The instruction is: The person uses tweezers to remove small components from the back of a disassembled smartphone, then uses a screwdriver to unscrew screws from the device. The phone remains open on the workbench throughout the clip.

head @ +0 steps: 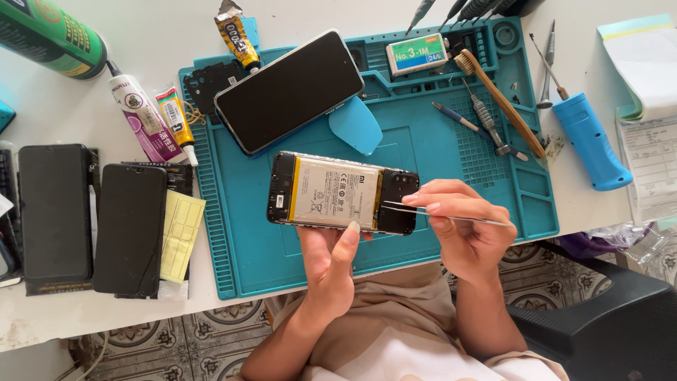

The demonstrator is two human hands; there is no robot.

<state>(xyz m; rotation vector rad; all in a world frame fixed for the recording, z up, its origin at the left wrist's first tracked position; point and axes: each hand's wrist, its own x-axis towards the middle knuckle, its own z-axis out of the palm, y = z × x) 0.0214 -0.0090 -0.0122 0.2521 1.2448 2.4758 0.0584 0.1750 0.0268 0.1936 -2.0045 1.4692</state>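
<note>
Seen from the head camera, the left hand [330, 262] reaches up from below and props an opened phone [343, 192] over the teal work mat [423, 155]. Its fingers are closed on the phone's lower edge, with the thumb pressed against the exposed pale battery [335, 192]. The phone lies lengthwise, back cover off, its dark frame showing at both ends.

Just to its right, the right hand [462, 226] pinches thin metal tweezers [451, 215]; the fingers are drawn narrow around them, and the tips point left toward the phone's dark right end.

Above the opened phone, a second phone [289, 92] lies screen up and tilted on the mat, with a teal pick [356, 125] beside it. A wooden brush [501, 102] and a small screwdriver [486, 123] rest on the mat's right part. On the white table [141, 42] to the left lie two dark phones [130, 229], some glue tubes [144, 116] and a green can [53, 35]; a blue-handled tool [589, 141] lies to the right.
</note>
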